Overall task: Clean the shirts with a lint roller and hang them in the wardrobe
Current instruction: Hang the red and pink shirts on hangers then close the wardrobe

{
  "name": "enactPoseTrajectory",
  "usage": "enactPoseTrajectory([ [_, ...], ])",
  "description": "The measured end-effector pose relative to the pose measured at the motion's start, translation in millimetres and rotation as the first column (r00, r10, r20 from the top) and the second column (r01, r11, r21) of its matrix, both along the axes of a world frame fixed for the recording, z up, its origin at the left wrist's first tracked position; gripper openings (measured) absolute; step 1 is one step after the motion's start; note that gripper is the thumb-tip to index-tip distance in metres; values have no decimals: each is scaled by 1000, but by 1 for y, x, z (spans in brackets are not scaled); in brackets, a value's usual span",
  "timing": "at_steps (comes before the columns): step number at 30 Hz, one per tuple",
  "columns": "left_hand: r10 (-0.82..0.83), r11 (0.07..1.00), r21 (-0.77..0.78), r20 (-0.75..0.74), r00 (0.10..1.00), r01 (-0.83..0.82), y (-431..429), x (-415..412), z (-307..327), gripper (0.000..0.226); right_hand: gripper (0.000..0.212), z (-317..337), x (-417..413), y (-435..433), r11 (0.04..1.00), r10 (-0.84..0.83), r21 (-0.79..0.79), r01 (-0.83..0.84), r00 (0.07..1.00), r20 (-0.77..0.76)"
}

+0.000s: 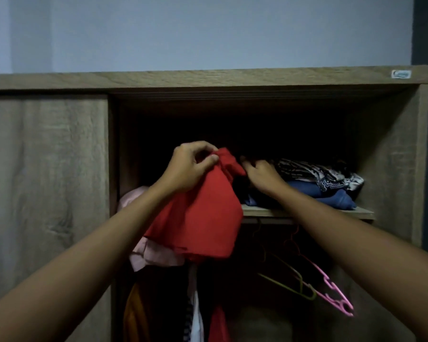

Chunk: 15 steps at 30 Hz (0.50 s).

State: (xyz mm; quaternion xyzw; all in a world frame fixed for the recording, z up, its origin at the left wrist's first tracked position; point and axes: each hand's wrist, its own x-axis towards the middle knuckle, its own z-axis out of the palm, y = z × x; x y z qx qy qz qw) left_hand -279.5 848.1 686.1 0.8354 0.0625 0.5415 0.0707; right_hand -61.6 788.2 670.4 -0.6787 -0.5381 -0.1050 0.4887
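A red shirt (208, 218) hangs half off the upper shelf (307, 213) of an open wooden wardrobe (208, 79). My left hand (188, 166) pinches its top edge between thumb and fingers. My right hand (262, 174) rests just right of the red cloth, fingers reaching into the dark pile at the back of the shelf; whether it grips anything is hidden. No lint roller is in view.
Folded blue cloth (319, 196) and a black-and-white patterned garment (319, 172) lie on the shelf's right. Pale pink fabric (153, 257) droops below the red shirt. Pink (334, 292) and green (289, 282) hangers hang underneath, with hung clothes at lower left. A closed wardrobe door (47, 181) is left.
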Motion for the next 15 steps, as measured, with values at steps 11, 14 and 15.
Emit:
enactPoseTrajectory([
  [11,91,994,-37,-298,950,-107,11,-16,-46,6,14,-17,-45,20,941,-19,-325,99,970,241],
  [14,310,939,-106,-146,939,-327,26,-23,-38,14,9,-12,-52,12,997,-43,-58,57,973,226],
  [15,348,911,-190,-121,930,-366,33,-27,-36,23,11,-10,-56,3,997,1,79,-18,979,206],
])
